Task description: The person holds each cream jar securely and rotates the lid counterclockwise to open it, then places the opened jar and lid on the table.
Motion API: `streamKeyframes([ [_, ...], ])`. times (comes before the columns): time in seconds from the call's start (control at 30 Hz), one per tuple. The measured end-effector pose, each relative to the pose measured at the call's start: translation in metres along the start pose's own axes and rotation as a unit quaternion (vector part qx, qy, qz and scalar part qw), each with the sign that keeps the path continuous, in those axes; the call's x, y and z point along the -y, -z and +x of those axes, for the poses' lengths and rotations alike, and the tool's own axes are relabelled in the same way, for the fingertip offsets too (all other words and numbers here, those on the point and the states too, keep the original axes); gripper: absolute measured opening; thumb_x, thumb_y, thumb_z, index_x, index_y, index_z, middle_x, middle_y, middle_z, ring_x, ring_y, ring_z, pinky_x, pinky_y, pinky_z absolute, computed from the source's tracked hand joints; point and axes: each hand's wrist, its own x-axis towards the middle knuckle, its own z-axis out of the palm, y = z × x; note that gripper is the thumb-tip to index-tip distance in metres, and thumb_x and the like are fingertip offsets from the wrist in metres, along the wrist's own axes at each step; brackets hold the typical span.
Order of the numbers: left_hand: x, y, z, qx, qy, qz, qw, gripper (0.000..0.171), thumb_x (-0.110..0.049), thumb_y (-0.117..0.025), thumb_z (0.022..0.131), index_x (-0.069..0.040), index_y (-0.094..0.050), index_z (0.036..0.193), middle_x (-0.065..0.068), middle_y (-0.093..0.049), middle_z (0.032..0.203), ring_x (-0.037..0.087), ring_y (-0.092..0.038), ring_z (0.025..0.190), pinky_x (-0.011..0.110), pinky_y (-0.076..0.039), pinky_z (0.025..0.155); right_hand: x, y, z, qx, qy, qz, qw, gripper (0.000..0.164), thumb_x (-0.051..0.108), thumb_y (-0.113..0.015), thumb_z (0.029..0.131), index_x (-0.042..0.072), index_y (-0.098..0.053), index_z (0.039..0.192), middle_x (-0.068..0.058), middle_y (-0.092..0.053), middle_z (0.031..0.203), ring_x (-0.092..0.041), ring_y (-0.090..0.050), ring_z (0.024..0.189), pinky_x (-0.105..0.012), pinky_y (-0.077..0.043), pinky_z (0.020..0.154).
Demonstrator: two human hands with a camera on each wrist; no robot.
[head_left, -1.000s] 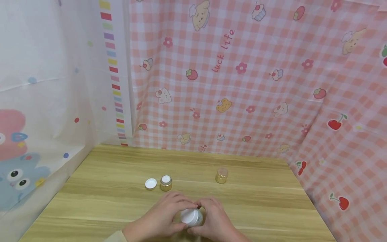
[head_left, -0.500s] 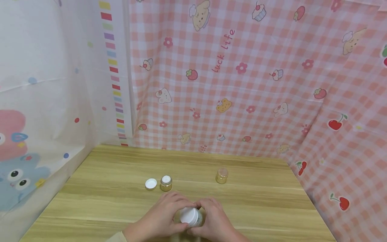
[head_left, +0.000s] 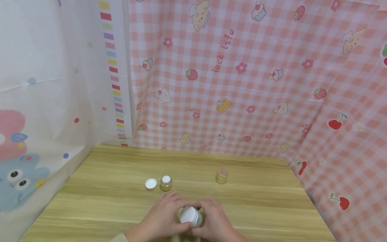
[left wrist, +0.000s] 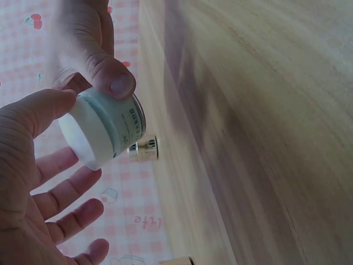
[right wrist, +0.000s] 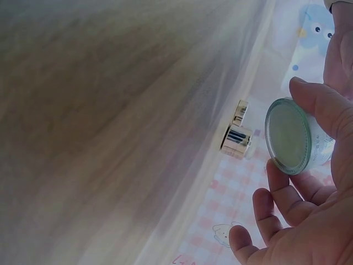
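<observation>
Low in the middle of the head view, both hands hold a small jar with a pale green, printed body [left wrist: 124, 118] and a white lid [head_left: 188, 215]. My left hand [head_left: 163, 215] grips the lid between thumb and fingers. On the body, my right hand [head_left: 216, 218] has its thumb on one side and fingers on the other. The right wrist view shows the round base of the jar [right wrist: 287, 137] held off the table, tilted. In the left wrist view, the lid sits on the body, and some left fingers extend past it.
Beyond the hands on the wooden table [head_left: 257, 201] stands a small gold jar [head_left: 166, 185] with a white top surface. Left of it lies a lid [head_left: 151, 184], white inside up. Another gold jar [head_left: 222, 176] stands further right. Patterned cloths [head_left: 211, 84] hang around the table.
My left thumb and fingers have shifted slightly on the white lid. The right hand and the gold jars stay where they were.
</observation>
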Motion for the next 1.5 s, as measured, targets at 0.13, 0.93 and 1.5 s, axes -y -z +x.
streamKeyframes([
  [0.13,0.0007,-0.0023,-0.0003,0.0,0.014,0.008,0.9999,0.04,-0.059,-0.074,0.079,-0.031,-0.07,0.109,-0.017,-0.068,0.11,0.008,-0.055,0.108,0.044,-0.041,0.098,-0.0006,-0.0007,0.0005,-0.001,-0.001,0.001,1.0,0.05,0.041,-0.09,0.062,0.034,-0.062,0.103,0.02,-0.06,0.103,-0.008,-0.051,0.104,-0.029,-0.043,0.086],
  [0.93,0.0022,0.0045,-0.0013,0.042,-0.059,0.025,0.9971,0.06,-0.043,-0.084,0.074,-0.034,-0.062,0.129,-0.02,-0.065,0.117,0.011,-0.055,0.114,0.05,-0.041,0.102,-0.0007,-0.0005,-0.0021,-0.003,0.01,-0.013,1.0,0.052,0.044,-0.091,0.062,0.03,-0.061,0.102,0.018,-0.061,0.103,-0.007,-0.05,0.103,-0.03,-0.043,0.085],
  [1.5,0.0074,0.0042,-0.0041,-0.007,-0.047,0.024,0.9986,0.056,-0.043,-0.083,0.074,-0.032,-0.063,0.124,-0.017,-0.063,0.117,0.007,-0.056,0.112,0.041,-0.042,0.095,-0.0016,0.0008,-0.0026,0.027,-0.024,0.006,0.999,0.055,0.043,-0.091,0.062,0.031,-0.062,0.106,0.018,-0.058,0.105,-0.011,-0.051,0.105,-0.03,-0.045,0.086],
])
